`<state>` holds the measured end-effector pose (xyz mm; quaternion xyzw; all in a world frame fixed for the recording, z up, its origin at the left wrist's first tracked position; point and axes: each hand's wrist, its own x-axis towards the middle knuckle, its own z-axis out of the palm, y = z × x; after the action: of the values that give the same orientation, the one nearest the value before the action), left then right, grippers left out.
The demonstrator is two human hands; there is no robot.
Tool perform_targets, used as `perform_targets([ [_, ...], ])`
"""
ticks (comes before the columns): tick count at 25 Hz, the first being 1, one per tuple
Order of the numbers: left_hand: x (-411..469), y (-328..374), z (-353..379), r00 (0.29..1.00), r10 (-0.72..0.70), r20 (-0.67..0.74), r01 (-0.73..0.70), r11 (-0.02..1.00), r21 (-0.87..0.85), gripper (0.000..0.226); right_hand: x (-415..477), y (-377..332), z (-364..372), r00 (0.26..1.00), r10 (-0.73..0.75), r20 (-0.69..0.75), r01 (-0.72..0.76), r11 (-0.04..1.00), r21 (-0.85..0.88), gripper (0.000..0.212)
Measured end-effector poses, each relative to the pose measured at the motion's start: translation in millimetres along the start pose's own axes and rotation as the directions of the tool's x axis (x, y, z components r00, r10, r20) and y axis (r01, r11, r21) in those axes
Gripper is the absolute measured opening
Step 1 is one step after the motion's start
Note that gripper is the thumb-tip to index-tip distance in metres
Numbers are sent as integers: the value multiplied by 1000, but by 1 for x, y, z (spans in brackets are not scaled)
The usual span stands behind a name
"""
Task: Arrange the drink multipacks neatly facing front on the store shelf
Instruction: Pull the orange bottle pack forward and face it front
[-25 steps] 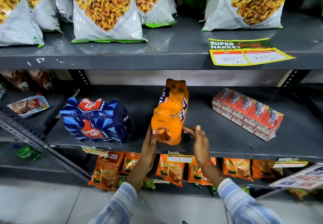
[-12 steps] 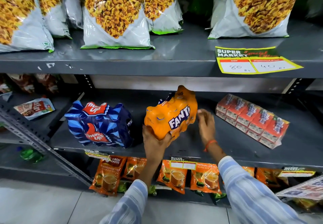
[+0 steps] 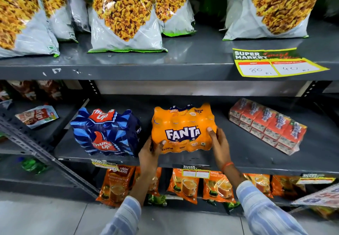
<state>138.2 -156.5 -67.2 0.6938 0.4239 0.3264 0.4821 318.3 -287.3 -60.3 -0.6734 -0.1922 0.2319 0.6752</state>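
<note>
Squaring step: left hand [image 3: 149, 149] and right hand [image 3: 219, 142] each have a closed grip on an end of the Fanta multipack [image 3: 182, 129], label front, on the shelf [image 3: 229, 158]. Next: let go, then turn the carton pack [image 3: 266, 124], right of the grip.

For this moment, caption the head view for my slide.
Both hands, left hand and right hand, square the orange shrink-wrapped Fanta multipack label-forward on the grey metal shelf.

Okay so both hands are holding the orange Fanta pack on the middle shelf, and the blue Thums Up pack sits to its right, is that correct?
Not quite. The head view shows the blue Thums Up pack to the left of the orange Fanta pack, not its right. The rest holds: the left hand and right hand both hold the Fanta pack on the middle shelf.
</note>
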Motion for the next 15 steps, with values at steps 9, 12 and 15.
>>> perform_targets([
  [9,-5,-7,-14,997,51,55,-50,999,-21,44,-29,5,12,996,33,-85,-28,997,66,29],
  [12,-6,-7,-17,996,52,66,-52,999,-5,44,-33,6,15,994,50,-94,-45,998,52,33],
  [15,-8,-7,-18,996,43,76,-41,999,-26,45,-33,4,14,994,58,-87,-53,997,52,34],
])
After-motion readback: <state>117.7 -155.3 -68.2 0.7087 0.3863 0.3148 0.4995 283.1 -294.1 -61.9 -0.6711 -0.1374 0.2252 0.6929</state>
